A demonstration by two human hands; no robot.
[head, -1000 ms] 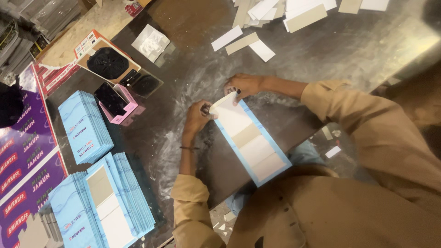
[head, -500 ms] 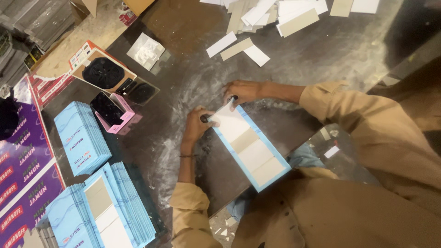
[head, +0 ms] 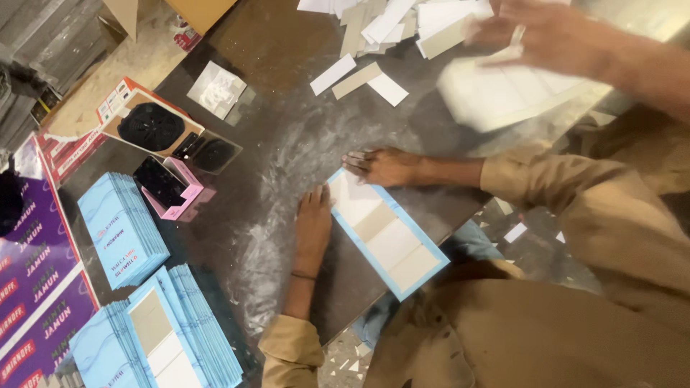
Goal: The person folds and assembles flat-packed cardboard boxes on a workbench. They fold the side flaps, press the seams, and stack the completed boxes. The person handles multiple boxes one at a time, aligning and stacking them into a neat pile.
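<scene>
A long card (head: 388,237) with a light-blue border and white and tan panels lies flat on the dark, dusty table (head: 287,144). My left hand (head: 314,219) rests flat along the card's left edge, fingers pointing away from me. Spread flat, my right hand (head: 381,167) presses the table at the card's far end, fingertips touching its corner. Neither hand grips anything. Tan sleeves cover both my arms.
Another person's hand (head: 546,32) moves blurred at top right over a stack of white sheets (head: 503,93). Loose white and tan strips (head: 359,75) lie at the far side. Blue card stacks (head: 122,230) (head: 165,338), a pink box (head: 172,188) and purple printed sheets (head: 36,287) sit to the left.
Both hands earlier pinched the card's far end; now the card lies flat and the hands are spread on and beside it. Another person's hand with white sheets has come in at top right.
</scene>
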